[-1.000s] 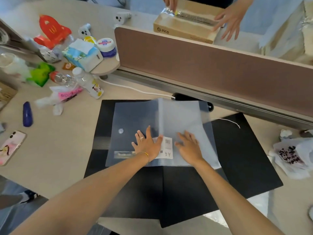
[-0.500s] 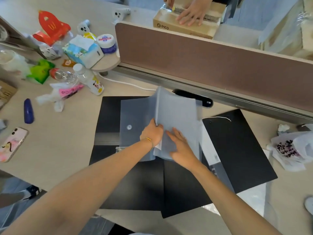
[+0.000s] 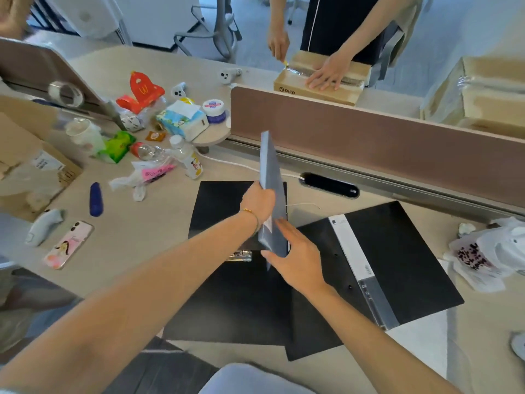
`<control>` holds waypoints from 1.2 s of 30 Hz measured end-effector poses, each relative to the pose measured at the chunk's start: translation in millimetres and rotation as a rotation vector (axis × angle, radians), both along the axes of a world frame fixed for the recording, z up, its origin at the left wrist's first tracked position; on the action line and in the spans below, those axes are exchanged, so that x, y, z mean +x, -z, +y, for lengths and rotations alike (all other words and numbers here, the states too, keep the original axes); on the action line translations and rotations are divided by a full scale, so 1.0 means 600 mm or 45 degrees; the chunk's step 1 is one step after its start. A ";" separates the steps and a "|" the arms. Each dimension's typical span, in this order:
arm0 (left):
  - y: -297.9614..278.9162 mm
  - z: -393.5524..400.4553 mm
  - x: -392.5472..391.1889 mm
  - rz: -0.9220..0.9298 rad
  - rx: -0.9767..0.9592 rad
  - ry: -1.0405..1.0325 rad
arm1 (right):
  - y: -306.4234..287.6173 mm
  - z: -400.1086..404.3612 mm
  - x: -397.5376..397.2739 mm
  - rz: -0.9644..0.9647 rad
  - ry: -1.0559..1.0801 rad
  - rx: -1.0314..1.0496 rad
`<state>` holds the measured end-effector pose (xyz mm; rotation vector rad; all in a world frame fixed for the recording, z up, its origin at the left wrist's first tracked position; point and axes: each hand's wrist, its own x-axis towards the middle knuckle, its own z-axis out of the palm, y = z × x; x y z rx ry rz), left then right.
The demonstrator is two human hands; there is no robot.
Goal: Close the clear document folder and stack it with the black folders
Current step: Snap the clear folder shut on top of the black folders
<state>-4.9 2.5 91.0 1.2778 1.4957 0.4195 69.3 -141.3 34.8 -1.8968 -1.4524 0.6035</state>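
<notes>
Clear document folder [image 3: 271,177] stands almost on edge above the black folders, folded shut or nearly so, with its lower corner near the middle of the surface [image 3: 147,223]. The left hand [image 3: 257,203] is clamped on its left face about halfway up, and the right hand [image 3: 295,258] supports the lower edge with spread fingers; I cannot tell if the right fingers really pinch it or only press against it. The two hands are close together, with the folder between them. One black folder [image 3: 227,302] lies flat under the hands, and a second black folder [image 3: 397,265] lies open to the right, overlapping the first. To do this step well, I think the person should press both covers together so that they do not spring open, then lower the folder flat. It should be lined up with the edges of the black folder below. The open black folder probably needs closing too before the stack is tidy.
</notes>
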 end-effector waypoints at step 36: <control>-0.043 -0.010 -0.181 -0.361 0.479 0.321 | -0.138 -0.024 0.163 1.007 -0.035 -0.290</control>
